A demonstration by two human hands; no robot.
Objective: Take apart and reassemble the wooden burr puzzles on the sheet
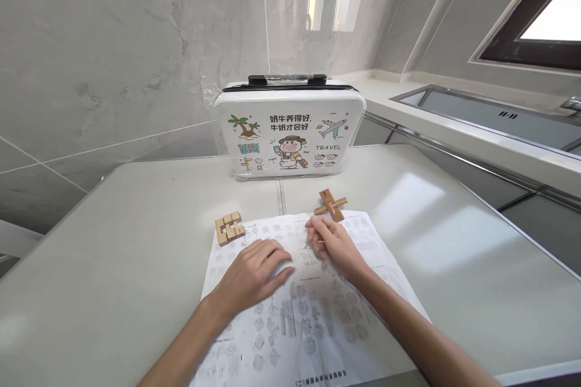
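Note:
My left hand [258, 272] rests palm down on a large printed sheet [327, 338], with its thumb apart from its fingers and nothing held. On its side lies my right hand [333, 245], its fingers loosely bent and no object visible in it. Just beyond the right hand sits a wooden puzzle of crossed pieces [331, 204], one piece bearing a dark mark. A blocky wooden puzzle [229, 228] lies at the sheet's far left corner, beyond the left hand. Small diagrams and text cover the paper, too faint to read.
A white cartoon-printed case [290, 127] in clear plastic, with a black handle, stands upright at the back of the pale table [113, 254]. Grey tiled wall rises behind it. To the right are a counter with a sink [490, 112] and a dark-framed window [535, 18].

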